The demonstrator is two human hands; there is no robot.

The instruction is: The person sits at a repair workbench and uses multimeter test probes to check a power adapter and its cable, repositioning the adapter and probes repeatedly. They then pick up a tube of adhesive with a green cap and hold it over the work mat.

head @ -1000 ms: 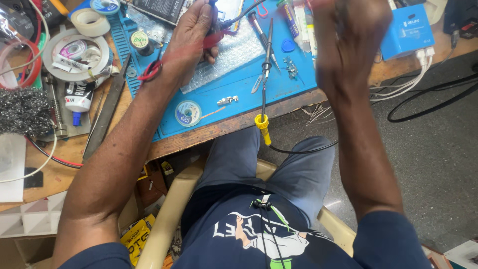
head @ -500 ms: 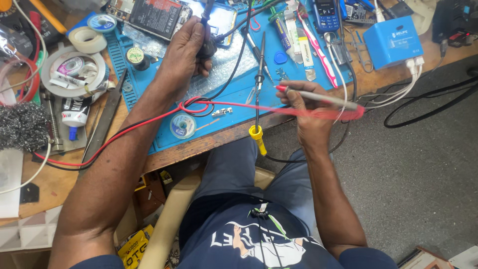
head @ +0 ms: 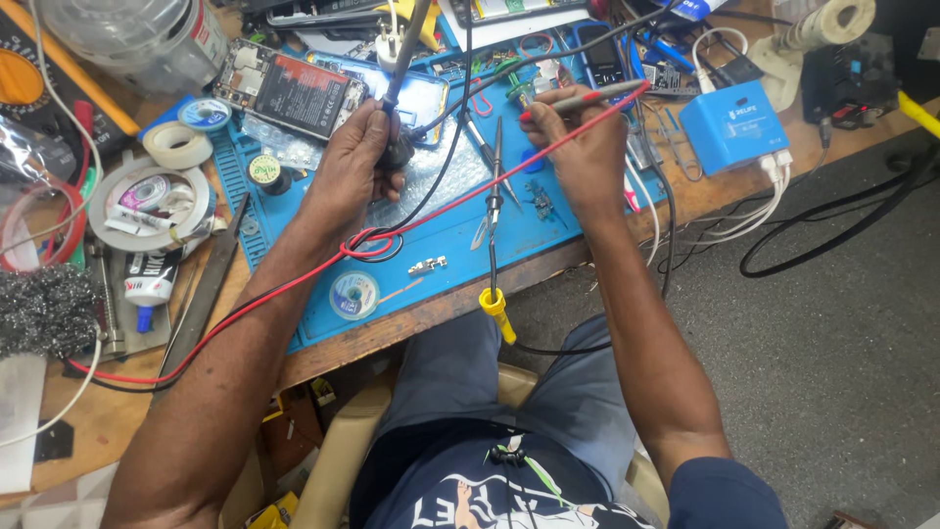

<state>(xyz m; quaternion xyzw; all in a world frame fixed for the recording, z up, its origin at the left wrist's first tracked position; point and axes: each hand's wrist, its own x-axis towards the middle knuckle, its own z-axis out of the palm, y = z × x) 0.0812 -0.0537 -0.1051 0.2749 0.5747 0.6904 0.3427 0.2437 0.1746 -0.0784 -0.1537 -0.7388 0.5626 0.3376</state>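
Observation:
My left hand (head: 357, 162) grips a black test probe (head: 404, 49) upright over the blue work mat (head: 441, 260), just beside an opened phone (head: 294, 93) with its back off. My right hand (head: 580, 147) holds a red test probe (head: 592, 96) pen-style, tip pointing left over small parts at the mat's far side. The red lead (head: 294, 284) runs from this probe across the mat, loops under my left wrist and trails off to the left. A soldering iron (head: 494, 201) with a yellow end lies on the mat between my hands.
A blue box (head: 732, 125) with white cables sits at the right. Tape rolls (head: 176, 144), a glue tube (head: 149, 284), steel wool (head: 39, 309) and a solder-wick spool (head: 352, 294) crowd the left. Black cables hang over the bench's front edge.
My right hand came down from near the camera, took the red probe, and has moved it toward the mat's far side. My left hand stays on the black probe.

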